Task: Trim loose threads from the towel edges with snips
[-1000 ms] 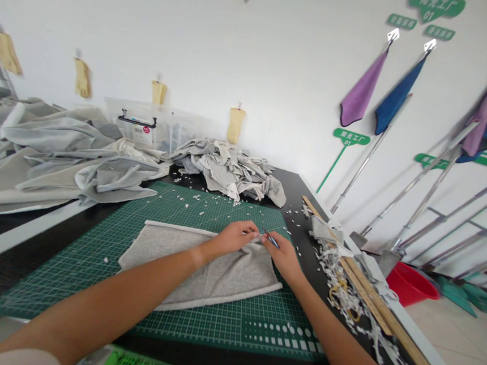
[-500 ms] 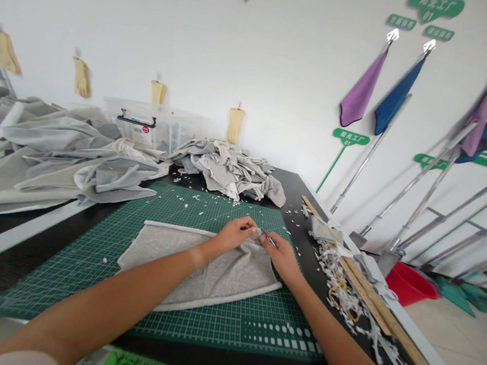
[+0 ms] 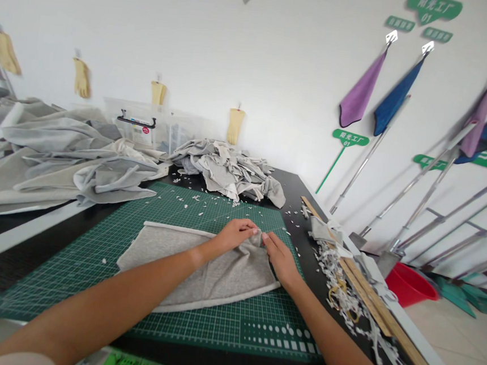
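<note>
A grey cloth piece (image 3: 227,275) with pale edges lies over the green cutting mat (image 3: 86,268). At its far right corner, which is lifted, my left hand (image 3: 237,233) pinches the edge between thumb and fingers. Close beside it, my right hand (image 3: 279,254) has its fingers closed at the same corner, thumb and fingertips against the cloth. A small metal tool showed in the right hand earlier; now the fingers hide it, and I cannot tell how it sits.
Beyond the mat rises a heap of grey scraps (image 3: 231,170); larger grey cloths (image 3: 58,155) pile up at left before a clear plastic box (image 3: 137,130). On the right edge lie wooden strips (image 3: 385,314), white shreds (image 3: 340,293) and yellow-handled scissors (image 3: 336,297). A red bucket (image 3: 411,285) stands below.
My right hand has turned slightly and moved a little left against the cloth corner. The tool's metal tip, visible before, is now hidden. My left hand keeps its pinch.
</note>
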A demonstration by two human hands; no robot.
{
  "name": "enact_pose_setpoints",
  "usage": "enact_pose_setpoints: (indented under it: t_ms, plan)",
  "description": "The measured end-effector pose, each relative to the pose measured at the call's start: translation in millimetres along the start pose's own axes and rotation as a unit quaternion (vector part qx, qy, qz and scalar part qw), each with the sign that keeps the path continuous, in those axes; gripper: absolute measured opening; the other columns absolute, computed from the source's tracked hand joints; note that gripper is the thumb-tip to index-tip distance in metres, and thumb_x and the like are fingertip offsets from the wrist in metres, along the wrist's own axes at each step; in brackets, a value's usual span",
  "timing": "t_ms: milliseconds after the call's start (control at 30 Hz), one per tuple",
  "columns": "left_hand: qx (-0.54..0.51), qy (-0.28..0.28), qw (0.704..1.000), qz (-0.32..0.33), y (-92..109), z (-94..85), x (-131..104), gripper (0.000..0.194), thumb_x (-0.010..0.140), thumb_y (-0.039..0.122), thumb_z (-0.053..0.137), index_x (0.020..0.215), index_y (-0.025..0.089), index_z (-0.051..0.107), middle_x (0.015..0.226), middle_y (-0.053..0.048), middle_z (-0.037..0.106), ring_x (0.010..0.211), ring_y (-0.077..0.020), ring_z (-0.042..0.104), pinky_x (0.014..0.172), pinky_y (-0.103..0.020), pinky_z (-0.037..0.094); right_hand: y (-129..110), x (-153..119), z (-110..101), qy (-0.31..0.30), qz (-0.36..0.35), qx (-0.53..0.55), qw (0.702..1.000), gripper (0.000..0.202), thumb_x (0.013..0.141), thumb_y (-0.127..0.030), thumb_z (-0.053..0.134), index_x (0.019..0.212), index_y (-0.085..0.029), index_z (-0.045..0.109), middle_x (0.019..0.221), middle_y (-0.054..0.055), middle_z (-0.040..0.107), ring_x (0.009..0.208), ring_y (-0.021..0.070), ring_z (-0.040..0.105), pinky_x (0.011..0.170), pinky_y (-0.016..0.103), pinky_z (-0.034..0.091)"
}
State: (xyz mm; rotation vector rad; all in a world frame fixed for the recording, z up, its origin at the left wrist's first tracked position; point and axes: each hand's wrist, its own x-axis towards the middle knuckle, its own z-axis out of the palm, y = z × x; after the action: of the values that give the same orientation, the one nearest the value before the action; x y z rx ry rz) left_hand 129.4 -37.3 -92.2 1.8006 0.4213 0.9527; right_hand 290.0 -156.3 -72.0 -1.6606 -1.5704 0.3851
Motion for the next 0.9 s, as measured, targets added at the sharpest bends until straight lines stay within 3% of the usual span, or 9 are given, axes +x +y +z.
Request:
enact_pose_setpoints:
  t_ms: [433, 900]
  plan:
    - [0.003, -0.004, 1.000, -0.011, -3.5, 1.6, 0.1, 0.033, 0.086, 0.044, 0.064, 0.095, 0.013, 0.071, 0.091, -0.007, 0.073, 0.085, -0.0172, 0.067, 0.080, -0.028, 0.051, -1.9, -4.2, 3.3, -0.007, 0.006, -0.019, 1.000, 0.041, 0.099, -0.058, 0.035, 0.077, -0.025, 0.047, 0.067, -0.004, 0.052, 0.065, 0.0171, 0.052, 0.063, 0.025, 0.034]
    - [-0.010, -0.014, 1.000, -0.007, -0.8, 0.7, 0.2, 0.034, 0.087, 0.045, 0.064, 0.095, 0.013, 0.070, 0.092, -0.007, 0.072, 0.085, -0.0167, 0.065, 0.080, -0.028, 0.049, -2.5, -3.7, 3.5, 0.005, 0.007, -0.023, 1.000, 0.040, 0.099, -0.058, 0.034, 0.080, -0.026, 0.049, 0.069, -0.004, 0.053, 0.065, 0.0173, 0.052, 0.064, 0.026, 0.035]
